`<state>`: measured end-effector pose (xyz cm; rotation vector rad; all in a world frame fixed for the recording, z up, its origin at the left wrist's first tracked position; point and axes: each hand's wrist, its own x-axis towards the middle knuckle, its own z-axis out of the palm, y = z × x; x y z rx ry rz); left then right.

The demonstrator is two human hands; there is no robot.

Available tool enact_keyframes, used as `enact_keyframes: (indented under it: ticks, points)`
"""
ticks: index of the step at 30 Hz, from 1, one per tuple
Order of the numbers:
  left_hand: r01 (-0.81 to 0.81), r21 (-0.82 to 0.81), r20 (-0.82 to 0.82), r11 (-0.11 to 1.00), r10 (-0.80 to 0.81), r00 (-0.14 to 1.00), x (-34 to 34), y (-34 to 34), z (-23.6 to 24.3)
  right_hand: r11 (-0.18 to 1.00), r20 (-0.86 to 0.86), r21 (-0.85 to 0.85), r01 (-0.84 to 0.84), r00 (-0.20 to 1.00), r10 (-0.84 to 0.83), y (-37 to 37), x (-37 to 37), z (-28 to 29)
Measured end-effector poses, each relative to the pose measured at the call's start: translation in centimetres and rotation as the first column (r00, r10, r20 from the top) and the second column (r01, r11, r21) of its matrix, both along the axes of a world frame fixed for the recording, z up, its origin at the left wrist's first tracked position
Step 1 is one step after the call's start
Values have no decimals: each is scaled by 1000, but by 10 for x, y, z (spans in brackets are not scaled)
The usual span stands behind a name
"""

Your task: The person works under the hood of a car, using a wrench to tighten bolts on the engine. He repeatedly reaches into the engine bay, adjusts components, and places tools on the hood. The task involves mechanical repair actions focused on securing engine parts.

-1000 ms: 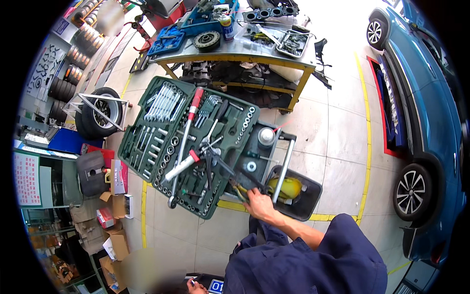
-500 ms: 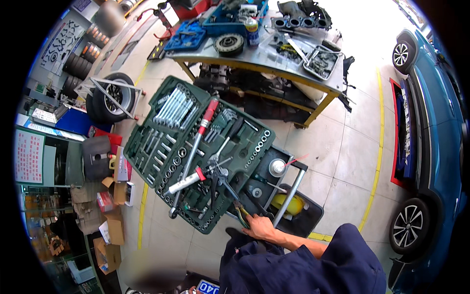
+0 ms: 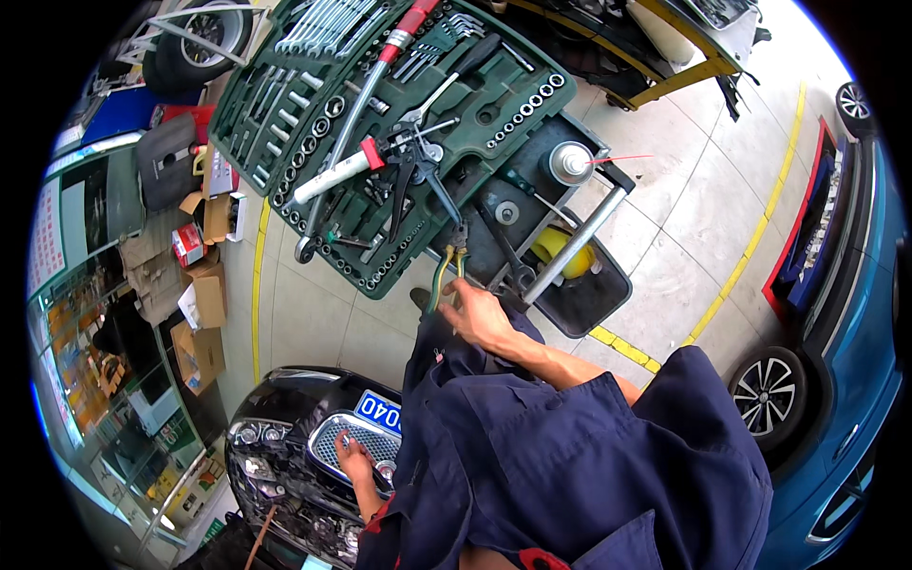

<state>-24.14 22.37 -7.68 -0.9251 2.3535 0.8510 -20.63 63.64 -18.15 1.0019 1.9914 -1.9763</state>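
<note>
My right hand [image 3: 480, 318] is closed on the handles of a pair of pliers [image 3: 442, 277] with yellow-green grips. Their jaws point away from me, at the near edge of a grey tool cart [image 3: 503, 249]. Lower left, my left hand [image 3: 355, 465] is in front of the grille of a black car front [image 3: 285, 404]. Its fingers are bent together, and what they hold, if anything, is too small to make out. Beyond the pliers, an open green socket set case [image 3: 456, 133] lies on the cart. A torque wrench [image 3: 366, 114] with a red grip and a white-and-red tool [image 3: 337, 171] rest across it.
A spray can [image 3: 571, 163] with a thin red straw stands on the cart, above a lower tray [image 3: 608, 294] with a yellow object. A yellow-framed workbench [image 3: 665, 85] is at the far right. A blue car [image 3: 855, 351] stands right, cardboard boxes [image 3: 199, 328] left.
My view has tilted down, bringing the black car front and my left hand into sight. The pliers' handles now show wider apart, with my right hand still on them.
</note>
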Motion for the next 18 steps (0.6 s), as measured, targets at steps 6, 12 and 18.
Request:
enact_keyframes:
  ticks: [6, 12, 18]
  points:
    - [52, -11, -60, 999, -53, 997, 11, -19, -2, 999, 42, -26, -40, 998, 41, -3, 0, -4]
    - [-112, 133, -47, 985, 119, 992, 41, -47, -25, 966, 85, 114, -231, 971, 222, 14, -1, -5]
    - [-83, 89, -26, 993, 86, 996, 94, -87, -60, 927, 135, 222, -301, 951, 277, 21, 1, 1]
